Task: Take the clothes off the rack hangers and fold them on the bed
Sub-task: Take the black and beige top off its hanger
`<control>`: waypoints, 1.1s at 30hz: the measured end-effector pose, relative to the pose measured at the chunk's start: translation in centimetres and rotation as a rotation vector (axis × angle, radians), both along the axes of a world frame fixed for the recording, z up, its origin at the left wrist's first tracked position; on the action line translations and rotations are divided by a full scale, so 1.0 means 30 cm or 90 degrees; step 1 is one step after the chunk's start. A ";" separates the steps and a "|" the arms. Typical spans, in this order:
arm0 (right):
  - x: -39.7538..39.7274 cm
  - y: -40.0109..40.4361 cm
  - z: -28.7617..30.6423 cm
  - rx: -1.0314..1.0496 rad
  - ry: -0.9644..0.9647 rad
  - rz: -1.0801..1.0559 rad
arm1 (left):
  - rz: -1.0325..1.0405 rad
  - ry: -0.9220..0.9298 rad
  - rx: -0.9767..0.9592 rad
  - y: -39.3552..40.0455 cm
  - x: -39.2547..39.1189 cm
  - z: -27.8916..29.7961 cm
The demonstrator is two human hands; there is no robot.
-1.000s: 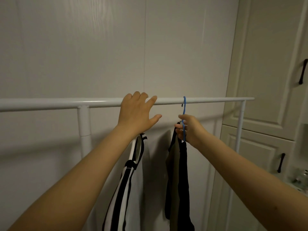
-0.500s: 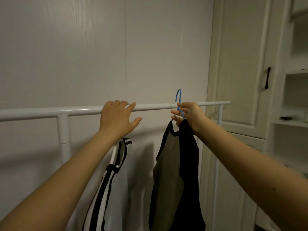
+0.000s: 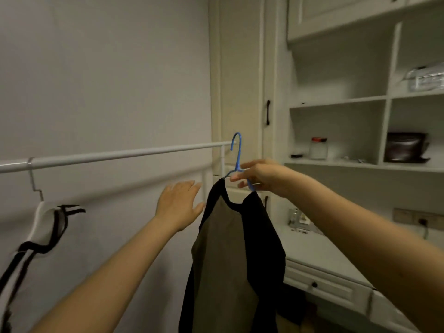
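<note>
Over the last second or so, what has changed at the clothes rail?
The right hand, gripping the blue hanger, lifted its hook off the white rail and carried the black and olive shirt clear, past the rail's right end. The left hand left the rail and hangs open below it. The striped garment stays hung.

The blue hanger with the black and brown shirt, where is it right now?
In the head view the blue hanger sits right of centre, gripped by the right hand, its hook just past the rack rail's right end, the shirt hanging below.
</note>
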State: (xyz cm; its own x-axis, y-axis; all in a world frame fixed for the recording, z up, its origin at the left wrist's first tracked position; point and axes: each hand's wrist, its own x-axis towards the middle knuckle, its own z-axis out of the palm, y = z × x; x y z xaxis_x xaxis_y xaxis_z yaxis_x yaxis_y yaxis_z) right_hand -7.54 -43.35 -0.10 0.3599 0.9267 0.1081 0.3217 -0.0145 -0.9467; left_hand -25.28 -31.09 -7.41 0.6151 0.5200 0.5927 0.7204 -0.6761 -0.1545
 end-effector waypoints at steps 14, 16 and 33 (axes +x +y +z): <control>0.573 -1.003 -0.069 -0.046 -0.228 -0.288 | -0.337 -0.122 -0.091 -0.703 0.868 -0.118; 0.626 -1.113 -0.068 -0.072 -0.256 -0.338 | -0.372 -0.082 -0.126 -0.797 0.955 -0.122; 0.986 -2.042 -0.175 -0.317 -0.323 -0.920 | -0.963 -0.020 -0.231 -1.746 1.721 -0.128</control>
State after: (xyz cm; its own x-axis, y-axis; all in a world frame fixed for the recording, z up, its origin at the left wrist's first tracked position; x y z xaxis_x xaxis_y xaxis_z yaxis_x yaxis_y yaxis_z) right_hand 22.03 -104.62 -5.34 0.9433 -0.1623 0.2894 0.0295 -0.8276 -0.5605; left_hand 26.36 -83.48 -11.26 0.6705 -0.4379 0.5989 -0.6424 -0.7465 0.1734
